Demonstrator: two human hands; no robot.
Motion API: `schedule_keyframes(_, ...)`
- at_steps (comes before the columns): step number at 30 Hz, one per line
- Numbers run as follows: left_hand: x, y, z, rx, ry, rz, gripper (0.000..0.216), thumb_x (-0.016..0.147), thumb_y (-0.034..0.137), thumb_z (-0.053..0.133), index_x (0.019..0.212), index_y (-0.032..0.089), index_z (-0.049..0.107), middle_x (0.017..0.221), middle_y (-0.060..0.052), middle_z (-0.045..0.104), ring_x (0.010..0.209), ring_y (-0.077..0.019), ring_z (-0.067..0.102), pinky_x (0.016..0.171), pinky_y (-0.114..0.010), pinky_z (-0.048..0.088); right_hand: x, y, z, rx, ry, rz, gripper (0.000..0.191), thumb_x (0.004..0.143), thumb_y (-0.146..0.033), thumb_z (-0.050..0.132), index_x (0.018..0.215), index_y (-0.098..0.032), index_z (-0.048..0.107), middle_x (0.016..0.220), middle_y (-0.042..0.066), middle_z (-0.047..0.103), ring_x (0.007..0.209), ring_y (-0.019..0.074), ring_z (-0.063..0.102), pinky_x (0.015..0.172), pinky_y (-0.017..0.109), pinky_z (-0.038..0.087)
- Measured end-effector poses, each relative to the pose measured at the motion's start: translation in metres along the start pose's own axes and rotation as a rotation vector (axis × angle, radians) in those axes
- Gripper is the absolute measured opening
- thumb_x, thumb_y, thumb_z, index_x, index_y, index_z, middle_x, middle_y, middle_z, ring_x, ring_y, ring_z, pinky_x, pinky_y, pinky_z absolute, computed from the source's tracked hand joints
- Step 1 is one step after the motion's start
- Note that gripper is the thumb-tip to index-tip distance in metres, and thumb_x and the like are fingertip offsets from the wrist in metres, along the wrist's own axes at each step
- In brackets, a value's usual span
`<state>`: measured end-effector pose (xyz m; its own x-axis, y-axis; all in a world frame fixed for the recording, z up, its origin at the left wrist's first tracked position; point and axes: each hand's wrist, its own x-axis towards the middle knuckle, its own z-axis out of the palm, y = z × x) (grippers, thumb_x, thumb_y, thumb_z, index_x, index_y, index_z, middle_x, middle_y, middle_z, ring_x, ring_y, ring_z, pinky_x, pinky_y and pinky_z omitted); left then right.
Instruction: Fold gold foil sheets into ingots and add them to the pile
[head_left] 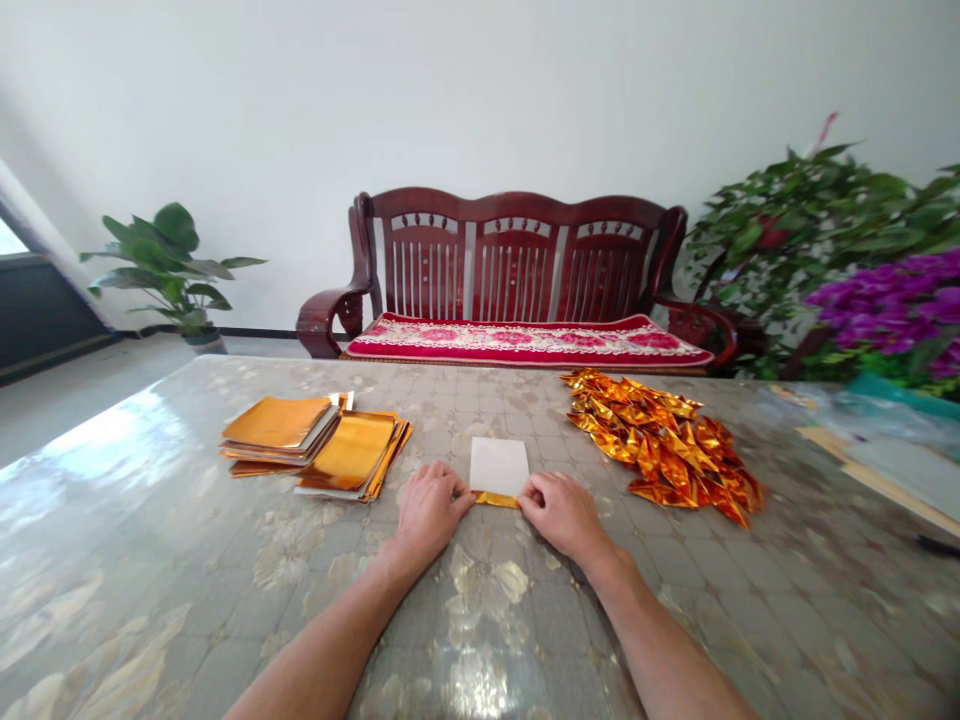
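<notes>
A sheet of foil paper (pixel 499 465) lies white side up on the table in front of me, its near edge folded over into a narrow gold strip. My left hand (pixel 433 503) pinches the left end of that strip, fingers curled. At the strip's right end, my right hand (pixel 561 508) pinches in the same way. Left of my hands sit stacks of flat gold foil sheets (pixel 352 450), some with pale undersides showing. A heap of folded gold foil pieces (pixel 667 440) with pointed ends lies to the right.
The table (pixel 480 590) has a glossy, flower-patterned cover. Beyond it stands a dark red wooden bench (pixel 514 270) with a red and white cushion. Clear plastic and flat boards (pixel 892 470) lie at the right edge, near purple flowers (pixel 892 305). A potted plant (pixel 176 265) stands back left.
</notes>
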<state>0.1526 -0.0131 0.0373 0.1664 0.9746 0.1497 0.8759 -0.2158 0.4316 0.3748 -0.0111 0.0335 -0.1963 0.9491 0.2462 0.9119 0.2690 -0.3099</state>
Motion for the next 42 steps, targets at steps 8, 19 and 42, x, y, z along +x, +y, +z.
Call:
schedule_keyframes(8, -0.001, 0.006, 0.002, 0.057, 0.039, -0.018, 0.019, 0.087, 0.03, 0.06, 0.073, 0.021, 0.069, 0.092, -0.004, 0.064, 0.093, -0.0217, 0.056, 0.084, -0.032, 0.038, 0.0, 0.002, 0.002, 0.0, -0.004, -0.008, 0.014, 0.083, -0.022, 0.06, 0.069, -0.022, 0.062, 0.074, -0.001, 0.068, 0.073, 0.0152, 0.055, 0.064, 0.027, 0.029)
schedule_keyframes(19, -0.002, 0.012, 0.002, 0.104, 0.034, -0.046, 0.014, 0.086, 0.027, 0.058, 0.078, 0.021, 0.067, 0.095, -0.005, 0.062, 0.095, -0.023, 0.054, 0.085, -0.034, 0.039, 0.0, 0.003, -0.001, 0.002, -0.028, -0.01, 0.013, 0.086, -0.026, 0.061, 0.075, -0.023, 0.065, 0.08, 0.0, 0.07, 0.078, 0.017, 0.058, 0.066, 0.027, 0.03)
schedule_keyframes(42, -0.012, 0.024, 0.01, 0.232, -0.121, 0.44, 0.024, 0.098, 0.023, 0.051, 0.119, 0.025, 0.062, 0.104, -0.006, 0.064, 0.101, -0.0217, 0.057, 0.088, -0.033, 0.047, 0.0, 0.011, -0.008, 0.121, -0.089, 0.002, 0.004, 0.08, -0.026, 0.066, 0.079, -0.023, 0.069, 0.079, -0.001, 0.067, 0.078, 0.0162, 0.058, 0.068, 0.025, 0.035)
